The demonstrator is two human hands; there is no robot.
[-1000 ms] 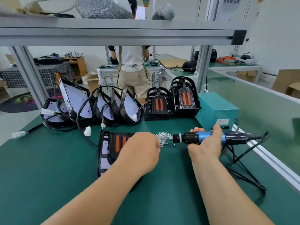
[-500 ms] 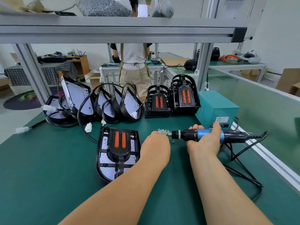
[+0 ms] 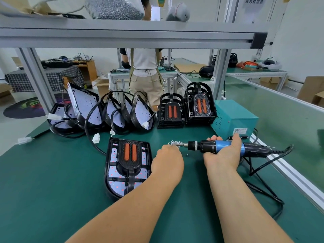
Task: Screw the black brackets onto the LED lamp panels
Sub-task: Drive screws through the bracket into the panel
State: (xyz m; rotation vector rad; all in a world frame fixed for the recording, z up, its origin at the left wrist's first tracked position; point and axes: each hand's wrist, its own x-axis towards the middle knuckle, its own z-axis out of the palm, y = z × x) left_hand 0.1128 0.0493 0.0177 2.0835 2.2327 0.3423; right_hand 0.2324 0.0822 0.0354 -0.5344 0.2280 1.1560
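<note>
Black bracket stacks (image 3: 171,112) (image 3: 200,104): 2 | flat panel (image 3: 114,156): 1 | screwdriver (image 3: 206,146): 1

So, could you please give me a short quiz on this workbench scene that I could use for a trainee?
1. True or false: the right hand grips the blue-and-black electric screwdriver.
2. The left hand is at: A) the pile of small silver screws; B) the teal metal box; C) a white plug.
3. How many orange strips show in the black plastic bracket lying on the flat LED lamp panel?
Key: 1 true; 2 A; 3 two.
</note>
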